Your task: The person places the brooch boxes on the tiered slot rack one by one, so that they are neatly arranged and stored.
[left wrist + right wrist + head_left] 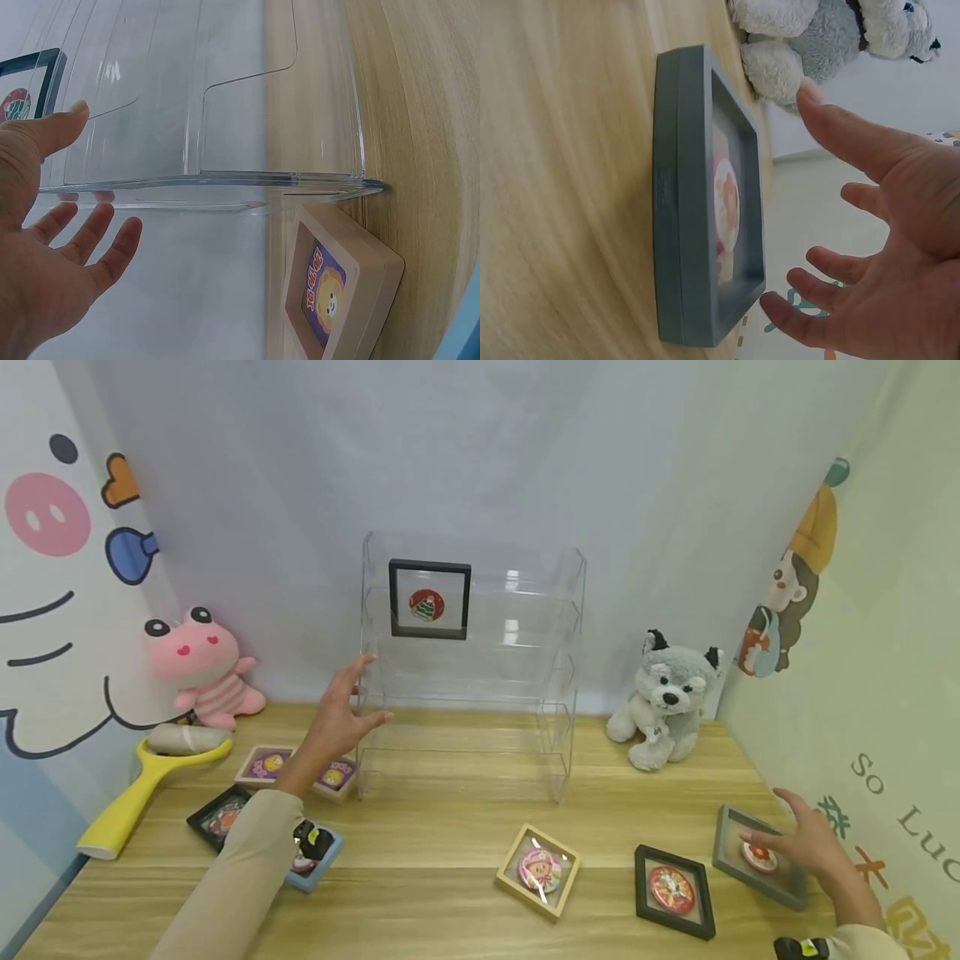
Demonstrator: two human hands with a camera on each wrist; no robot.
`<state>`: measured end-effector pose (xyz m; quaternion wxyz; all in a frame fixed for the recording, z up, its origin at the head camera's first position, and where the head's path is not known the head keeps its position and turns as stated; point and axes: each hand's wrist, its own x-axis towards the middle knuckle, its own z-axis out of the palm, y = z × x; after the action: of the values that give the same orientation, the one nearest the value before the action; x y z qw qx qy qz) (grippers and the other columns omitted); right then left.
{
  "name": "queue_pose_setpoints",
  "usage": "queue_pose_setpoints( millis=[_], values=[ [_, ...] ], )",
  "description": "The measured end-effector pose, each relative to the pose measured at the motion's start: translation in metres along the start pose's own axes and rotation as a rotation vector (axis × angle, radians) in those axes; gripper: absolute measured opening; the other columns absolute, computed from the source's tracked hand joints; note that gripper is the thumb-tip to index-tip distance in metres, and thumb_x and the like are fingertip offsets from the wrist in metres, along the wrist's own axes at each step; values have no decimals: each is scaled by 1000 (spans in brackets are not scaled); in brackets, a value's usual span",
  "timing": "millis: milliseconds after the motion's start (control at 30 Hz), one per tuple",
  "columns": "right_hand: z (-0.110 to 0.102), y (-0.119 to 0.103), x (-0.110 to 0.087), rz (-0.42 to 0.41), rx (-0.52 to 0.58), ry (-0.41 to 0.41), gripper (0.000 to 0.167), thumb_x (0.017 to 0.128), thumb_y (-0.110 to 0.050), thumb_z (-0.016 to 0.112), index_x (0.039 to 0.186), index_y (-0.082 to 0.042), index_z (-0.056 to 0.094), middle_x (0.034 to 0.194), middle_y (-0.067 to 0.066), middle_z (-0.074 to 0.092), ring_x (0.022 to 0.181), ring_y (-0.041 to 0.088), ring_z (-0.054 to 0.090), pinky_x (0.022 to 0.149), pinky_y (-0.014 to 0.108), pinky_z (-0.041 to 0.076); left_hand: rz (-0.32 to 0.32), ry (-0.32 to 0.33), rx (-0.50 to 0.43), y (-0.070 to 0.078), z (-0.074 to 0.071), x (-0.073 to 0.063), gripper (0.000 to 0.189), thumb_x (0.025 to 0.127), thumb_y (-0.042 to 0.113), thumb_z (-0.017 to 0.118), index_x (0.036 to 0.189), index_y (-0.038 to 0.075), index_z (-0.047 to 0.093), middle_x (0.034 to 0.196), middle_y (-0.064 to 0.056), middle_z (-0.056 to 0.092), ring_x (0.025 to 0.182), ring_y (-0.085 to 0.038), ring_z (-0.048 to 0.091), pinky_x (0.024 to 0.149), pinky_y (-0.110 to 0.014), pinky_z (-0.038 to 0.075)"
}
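A clear acrylic tiered rack (465, 727) stands at the back of the table, with a black-framed badge display (430, 633) on an upper tier at its left. My left hand (339, 714) is beside the rack's left side panel, thumb and fingers spread around its edge and holding nothing. In the left wrist view the thumb lies on one side of the panel and the fingers on the other. Over a grey-framed badge display (727, 847) at the right, my right hand (813, 843) hovers with fingers spread. The right wrist view shows the grey frame (682, 195) flat on the wood, fingertips near its edge.
A yellow-framed badge (562, 906) and a black-framed badge (639, 885) lie front right. Behind them sits a grey plush dog (663, 702). At left are a pink plush toy (198, 660), a yellow-handled roller (131, 797), wooden frames (247, 764), a black frame (201, 818) and a blue frame (318, 872).
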<state>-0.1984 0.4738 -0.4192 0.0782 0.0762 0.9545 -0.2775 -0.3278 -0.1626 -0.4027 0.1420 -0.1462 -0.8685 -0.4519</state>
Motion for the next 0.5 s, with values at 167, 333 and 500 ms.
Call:
queue_pose_setpoints(
  millis=[167,333,500],
  values=[
    [0,5,-2,47,13,-49,109,89,-43,73,149,16,4,145,54,8,129,72,16,102,77,28,1,-1,0,-1,1,-1,88,84,6,79,155,17,29,146,-26,38,121,-48,50,80,-50,56],
    [1,9,-6,71,4,-65,108,89,-42,74,148,17,5,142,56,11,127,72,20,102,76,29,1,-1,4,-1,1,0,88,83,6,79,156,18,29,146,-26,38,121,-47,50,78,-48,56],
    [0,14,-8,91,25,-102,102,91,-38,72,149,16,7,138,59,16,124,73,25,99,73,37,4,2,3,-1,0,1,89,83,7,79,156,20,29,147,-26,37,120,-46,50,77,-46,55]
  ],
)
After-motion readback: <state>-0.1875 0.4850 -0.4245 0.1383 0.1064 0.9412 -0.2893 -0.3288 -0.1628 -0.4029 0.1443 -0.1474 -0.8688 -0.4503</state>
